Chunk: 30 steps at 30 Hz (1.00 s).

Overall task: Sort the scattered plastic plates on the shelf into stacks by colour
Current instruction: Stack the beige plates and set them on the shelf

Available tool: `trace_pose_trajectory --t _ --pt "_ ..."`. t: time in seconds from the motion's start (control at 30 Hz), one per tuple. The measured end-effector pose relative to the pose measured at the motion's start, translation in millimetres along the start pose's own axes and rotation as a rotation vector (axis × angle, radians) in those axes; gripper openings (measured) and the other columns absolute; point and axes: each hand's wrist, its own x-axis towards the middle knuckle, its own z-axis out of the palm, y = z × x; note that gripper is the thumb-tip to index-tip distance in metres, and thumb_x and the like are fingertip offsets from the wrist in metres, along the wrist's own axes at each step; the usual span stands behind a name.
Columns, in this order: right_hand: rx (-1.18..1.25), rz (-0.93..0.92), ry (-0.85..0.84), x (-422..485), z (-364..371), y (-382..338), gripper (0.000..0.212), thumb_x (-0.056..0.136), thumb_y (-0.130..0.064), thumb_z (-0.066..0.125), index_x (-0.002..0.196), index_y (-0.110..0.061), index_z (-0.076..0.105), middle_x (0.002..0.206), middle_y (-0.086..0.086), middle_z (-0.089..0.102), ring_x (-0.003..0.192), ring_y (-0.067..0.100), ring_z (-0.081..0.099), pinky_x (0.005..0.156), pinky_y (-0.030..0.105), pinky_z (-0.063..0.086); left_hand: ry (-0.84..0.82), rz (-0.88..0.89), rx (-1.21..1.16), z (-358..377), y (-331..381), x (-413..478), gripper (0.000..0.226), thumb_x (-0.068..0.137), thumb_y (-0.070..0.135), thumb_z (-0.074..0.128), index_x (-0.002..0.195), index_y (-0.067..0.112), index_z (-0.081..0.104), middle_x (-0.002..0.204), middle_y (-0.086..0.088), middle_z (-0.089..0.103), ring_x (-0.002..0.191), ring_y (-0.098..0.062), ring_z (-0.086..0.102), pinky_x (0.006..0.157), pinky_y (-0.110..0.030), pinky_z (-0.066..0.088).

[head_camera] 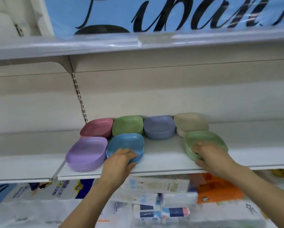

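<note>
progress: near done, seven one-colour stacks on shelf (162,155), no loose plates seen | left hand (121,159): fingers curled round blue stack (126,142) front edge | right hand (210,155): fingers grasp pale-green stack (203,138), well right of blue stack | todo: perhaps merge it with green stack (127,125) just behind blue stack

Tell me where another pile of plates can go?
Biggest bare patch: front middle of the shelf, between the blue stack and the pale green stack, before the periwinkle stack. Also bare: right of the beige stack. Left end crowded: pink stack, back green stack, purple stack packed together.
</note>
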Motion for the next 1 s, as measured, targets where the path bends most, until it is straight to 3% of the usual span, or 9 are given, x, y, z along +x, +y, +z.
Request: trace_pose_trajectory --t 0.1,0.27,0.6,0.73,0.83,1.0 --pt "0.068 -0.075 0.012 8.7 2.2 -25.7 0.009 0.084 -0.026 0.056 0.083 -0.021 0.049 0.104 0.002 0.059 0.098 0.023 0.056 0.074 0.035 0.047 -0.013 -0.019 0.024 1.3 2.4 -0.3 0.028 0.092 0.026 0.059 0.119 0.023 0.065 0.118 0.01 0.063 0.112 -0.015 0.052 0.078 -0.028 0.044" --pt "0.094 -0.228 0.021 29.7 0.7 -80.4 0.018 0.09 -0.029 0.054 0.097 -0.013 0.059 0.112 0.002 0.058 0.107 0.022 0.05 0.073 0.033 0.04 -0.024 -0.031 0.028 2.3 3.3 0.3 0.028 0.093 0.026 0.057 0.12 0.024 0.063 0.118 0.009 0.063 0.11 -0.016 0.051 0.082 -0.029 0.045" --pt "0.147 -0.245 0.036 45.5 9.9 -96.7 0.019 0.091 -0.029 0.053 0.1 -0.013 0.057 0.11 0.002 0.059 0.105 0.021 0.049 0.079 0.037 0.045 -0.069 -0.039 0.063 0.1 8.5 5.5 0.025 0.093 0.028 0.055 0.117 0.025 0.062 0.115 0.01 0.061 0.106 -0.013 0.048 0.078 -0.029 0.045" --pt "0.095 -0.261 0.027 43.4 6.7 -96.1 0.022 0.092 -0.032 0.051 0.104 -0.014 0.058 0.112 0.001 0.057 0.108 0.022 0.048 0.081 0.036 0.042 -0.09 -0.042 0.089 -2.1 10.1 6.5 0.031 0.094 0.027 0.054 0.125 0.027 0.06 0.119 0.01 0.059 0.11 -0.015 0.049 0.084 -0.031 0.045" --pt "0.066 -0.27 0.031 39.6 7.1 -92.8 0.035 0.092 -0.038 0.05 0.121 -0.02 0.055 0.121 -0.002 0.054 0.114 0.02 0.046 0.09 0.034 0.037 -0.1 -0.049 0.114 -3.2 12.2 8.3 0.038 0.095 0.029 0.053 0.133 0.031 0.054 0.124 0.009 0.057 0.114 -0.016 0.048 0.091 -0.03 0.038" --pt "0.144 -0.265 0.172 27.2 10.6 -71.3 0.055 0.087 -0.052 0.052 0.137 -0.03 0.047 0.137 -0.008 0.047 0.129 0.017 0.038 0.108 0.037 0.025 -0.062 -0.055 0.151 -4.4 7.6 1.0 0.055 0.09 0.056 0.05 0.141 0.035 0.044 0.135 0.014 0.05 0.129 -0.01 0.04 0.115 -0.034 0.018"
